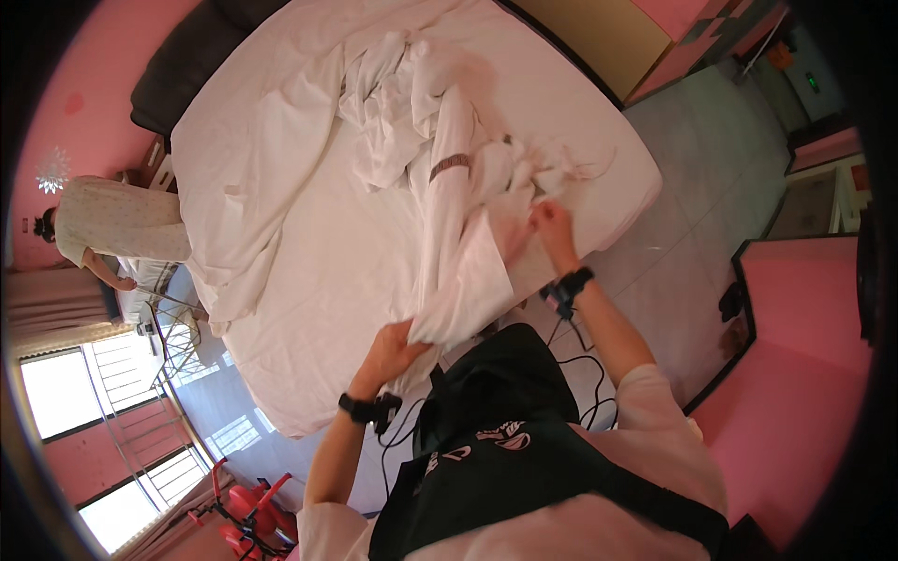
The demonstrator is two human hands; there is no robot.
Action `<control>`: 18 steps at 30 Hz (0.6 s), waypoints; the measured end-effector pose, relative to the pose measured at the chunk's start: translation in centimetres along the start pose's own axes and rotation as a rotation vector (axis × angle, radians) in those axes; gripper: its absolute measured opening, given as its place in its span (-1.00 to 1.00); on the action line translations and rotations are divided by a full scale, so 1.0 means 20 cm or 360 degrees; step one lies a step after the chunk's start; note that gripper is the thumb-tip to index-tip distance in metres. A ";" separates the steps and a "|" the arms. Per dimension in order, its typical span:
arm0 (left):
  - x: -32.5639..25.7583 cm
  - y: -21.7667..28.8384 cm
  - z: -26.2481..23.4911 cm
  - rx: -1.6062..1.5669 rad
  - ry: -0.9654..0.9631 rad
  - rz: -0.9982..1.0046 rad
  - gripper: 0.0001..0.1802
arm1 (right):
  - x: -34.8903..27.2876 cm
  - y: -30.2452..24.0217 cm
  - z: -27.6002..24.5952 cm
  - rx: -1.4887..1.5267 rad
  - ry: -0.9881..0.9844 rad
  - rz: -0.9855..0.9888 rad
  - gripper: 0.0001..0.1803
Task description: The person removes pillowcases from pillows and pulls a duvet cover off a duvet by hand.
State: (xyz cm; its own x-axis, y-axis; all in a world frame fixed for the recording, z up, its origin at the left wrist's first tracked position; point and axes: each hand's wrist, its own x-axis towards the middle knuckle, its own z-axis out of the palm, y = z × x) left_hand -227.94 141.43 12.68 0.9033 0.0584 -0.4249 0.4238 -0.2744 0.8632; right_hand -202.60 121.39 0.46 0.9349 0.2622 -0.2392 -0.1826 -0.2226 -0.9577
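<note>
Along the bed's near edge, my left hand (385,355) is closed on a corner of a white duvet cover (468,276). My right hand (554,229), farther forward and to the right, has its fingers pinched at the same cloth's edge, which is smeared by motion there. The cover stretches between both hands and runs up the bed in long folds, with a dark patterned band (450,165) across it. Beyond my right hand lies a loose, blurred bunch of white cloth (552,173). More white bedding (383,122) is heaped toward the far side.
White sheeting covers the large bed (318,271); a dark headboard (168,75) stands far left. Another person (117,220) bends at the bed's left side near a metal rack (178,346). Black cables (594,374) hang beside me. Red exercise equipment (257,514) stands lower left.
</note>
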 end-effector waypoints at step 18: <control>-0.64 -0.61 -0.18 0.0475 0.0640 -0.0438 -0.50 | 0.21 0.00 0.64 -0.0198 -0.0044 -0.0360 -0.67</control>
State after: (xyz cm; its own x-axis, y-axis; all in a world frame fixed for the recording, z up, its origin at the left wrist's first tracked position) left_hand -244.48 147.51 8.60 0.7412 0.5107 -0.4356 0.6626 -0.4533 0.5962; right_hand -202.60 134.55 -2.53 0.9388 0.3435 -0.0268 0.0709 -0.2689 -0.9605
